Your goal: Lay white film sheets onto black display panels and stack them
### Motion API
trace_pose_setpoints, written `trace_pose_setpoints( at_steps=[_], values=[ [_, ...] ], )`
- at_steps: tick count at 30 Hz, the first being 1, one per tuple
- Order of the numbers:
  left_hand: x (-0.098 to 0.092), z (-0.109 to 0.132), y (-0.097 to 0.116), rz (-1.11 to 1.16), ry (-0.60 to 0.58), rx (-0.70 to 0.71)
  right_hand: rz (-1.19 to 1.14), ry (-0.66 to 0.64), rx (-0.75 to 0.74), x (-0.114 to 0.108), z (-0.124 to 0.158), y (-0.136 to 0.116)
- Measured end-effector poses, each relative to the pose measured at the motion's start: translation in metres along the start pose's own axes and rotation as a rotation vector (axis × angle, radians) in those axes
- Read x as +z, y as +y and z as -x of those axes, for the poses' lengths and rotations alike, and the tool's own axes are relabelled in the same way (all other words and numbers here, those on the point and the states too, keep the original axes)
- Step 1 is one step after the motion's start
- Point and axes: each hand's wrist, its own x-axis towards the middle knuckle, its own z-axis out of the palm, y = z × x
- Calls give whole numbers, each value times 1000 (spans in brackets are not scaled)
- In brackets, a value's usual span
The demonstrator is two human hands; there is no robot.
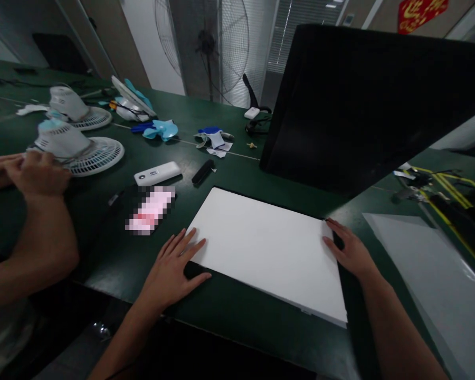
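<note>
A flat white rectangular panel (pixel 261 245) with a thin dark border along its back edge lies on the green table before me. At its left edge is my left hand (pixel 174 272), open, with spread fingers resting on the panel's border and the thumb stretched out beside the front edge. My right hand (pixel 350 248) grips the panel's back right corner, the thumb on the top face and the fingers along the edge. The underside of the panel is hidden.
A large black monitor (pixel 364 111) stands behind the panel. Translucent sheets (pixel 431 274) lie to the right. Further left are a blurred-out phone (pixel 150 211), a white device (pixel 158 174), a black object (pixel 203 172) and fan parts (pixel 98 155). A co-worker's hands (pixel 39 171) work at far left.
</note>
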Motion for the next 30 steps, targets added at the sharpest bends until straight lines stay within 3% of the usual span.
trace_pose_setpoints(
  at_steps=[6, 13, 20, 30],
  values=[
    [7, -4, -2, -18, -14, -2, 119, 16, 26, -5, -5, -7],
    [10, -3, -3, 17, 11, 3, 64, 70, 52, -3, -5, -6],
    [3, 1, -4, 75, -11, 64, 11, -61, -35, -1, -2, 5],
    [1, -1, -2, 78, 50, 76, 70, -127, -62, -3, -1, 5]
  ],
)
